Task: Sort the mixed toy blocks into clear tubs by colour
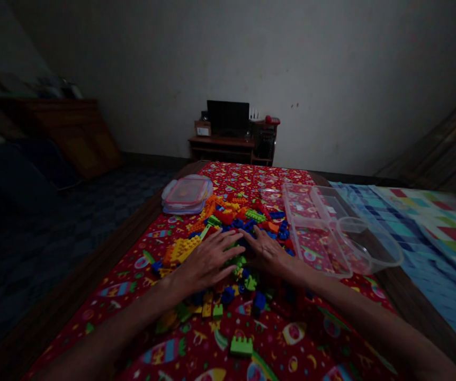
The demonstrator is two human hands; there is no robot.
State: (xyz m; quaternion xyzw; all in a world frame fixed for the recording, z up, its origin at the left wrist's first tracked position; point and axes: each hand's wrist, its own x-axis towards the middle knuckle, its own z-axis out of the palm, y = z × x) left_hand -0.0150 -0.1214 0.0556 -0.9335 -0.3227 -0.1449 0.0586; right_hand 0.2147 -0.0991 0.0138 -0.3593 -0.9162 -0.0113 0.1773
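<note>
A heap of colourful plastic building bricks [235, 217] lies spread over a red patterned cloth [283, 349] on a table. My left hand [207, 260] rests palm down on the bricks, fingers spread, beside some yellow bricks [183, 248]. My right hand [266, 252] lies flat on the heap just to its right, fingers apart. Neither hand grips anything. A single green brick [241, 345] sits alone nearer to me.
Clear plastic containers [323, 233] stand at the right of the heap, one of them round [370, 248]. Stacked lids [188, 193] lie at the back left. A patterned mat [422, 222] is on the right; a low desk with a monitor [228, 119] stands by the wall.
</note>
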